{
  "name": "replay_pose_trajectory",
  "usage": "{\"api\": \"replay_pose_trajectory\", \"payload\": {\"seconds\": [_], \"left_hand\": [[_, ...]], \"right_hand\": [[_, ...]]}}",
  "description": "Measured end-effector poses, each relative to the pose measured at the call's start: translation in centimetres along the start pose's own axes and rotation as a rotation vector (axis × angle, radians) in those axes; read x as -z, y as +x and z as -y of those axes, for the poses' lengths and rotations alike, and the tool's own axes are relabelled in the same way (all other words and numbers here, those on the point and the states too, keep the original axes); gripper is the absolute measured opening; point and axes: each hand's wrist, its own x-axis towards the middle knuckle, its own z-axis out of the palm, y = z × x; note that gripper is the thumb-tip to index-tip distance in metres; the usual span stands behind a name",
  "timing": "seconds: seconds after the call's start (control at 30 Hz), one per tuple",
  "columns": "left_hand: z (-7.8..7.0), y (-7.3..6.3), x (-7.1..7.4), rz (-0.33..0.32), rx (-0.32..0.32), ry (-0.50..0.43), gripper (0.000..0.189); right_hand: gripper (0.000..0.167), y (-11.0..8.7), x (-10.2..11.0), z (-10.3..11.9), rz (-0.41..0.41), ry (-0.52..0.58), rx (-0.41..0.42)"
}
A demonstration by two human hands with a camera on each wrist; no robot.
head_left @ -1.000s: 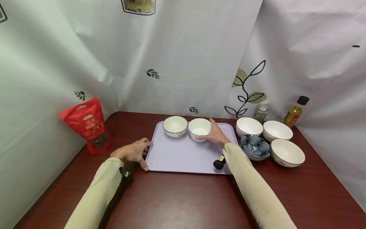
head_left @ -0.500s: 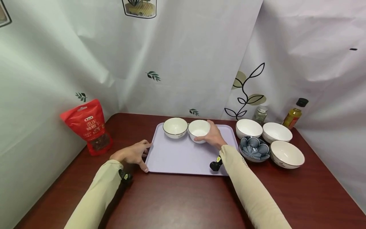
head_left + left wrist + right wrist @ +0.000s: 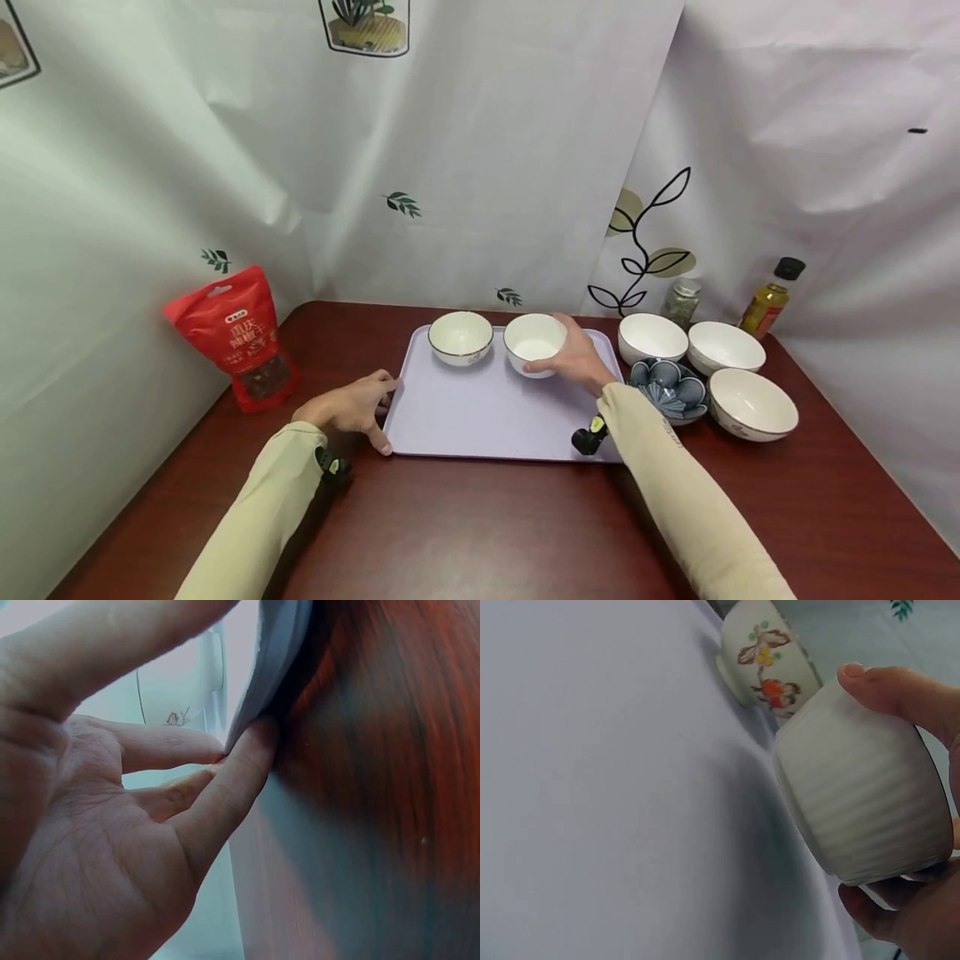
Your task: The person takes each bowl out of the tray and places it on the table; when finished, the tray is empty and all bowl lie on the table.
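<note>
My right hand (image 3: 573, 354) grips a white bowl (image 3: 534, 337) by its right side, thumb near the front and fingers behind. The right wrist view shows this bowl's ribbed wall (image 3: 862, 787) close over the tray, with a shadow beneath it. To its left, a second white bowl (image 3: 461, 337) with a dark rim and painted flowers sits upright at the tray's back. At the left end of the pale lilac tray (image 3: 480, 421), my left hand (image 3: 356, 408) holds the near corner. Its fingertips (image 3: 251, 742) meet the tray's edge in the left wrist view.
Right of the tray stand three white bowls (image 3: 752, 406) and a blue patterned bowl (image 3: 671, 390). Behind them are a spice jar (image 3: 681, 302) and an oil bottle (image 3: 767, 307). A red food pouch (image 3: 240, 333) leans at the left wall.
My right hand has shifted slightly right with the bowl, widening the gap to the second bowl. The left hand stays at the tray's corner.
</note>
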Motion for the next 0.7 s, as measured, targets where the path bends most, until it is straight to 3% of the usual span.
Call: {"api": "replay_pose_trajectory", "payload": {"seconds": [0.23, 0.4, 0.7], "left_hand": [[-0.1, -0.1, 0.1, -0.009, -0.017, 0.033, 0.116], [-0.1, 0.0, 0.3, -0.013, -0.032, 0.035, 0.116], [0.1, 0.0, 0.1, -0.011, -0.014, 0.013, 0.117]], "right_hand": [[0.117, -2.3, 2.9, 0.1, 0.01, -0.128, 0.038], [0.119, -4.6, 4.9, 0.3, 0.045, -0.152, 0.056], [0.112, -8.5, 8.2, -0.5, 0.026, -0.242, 0.167]]}}
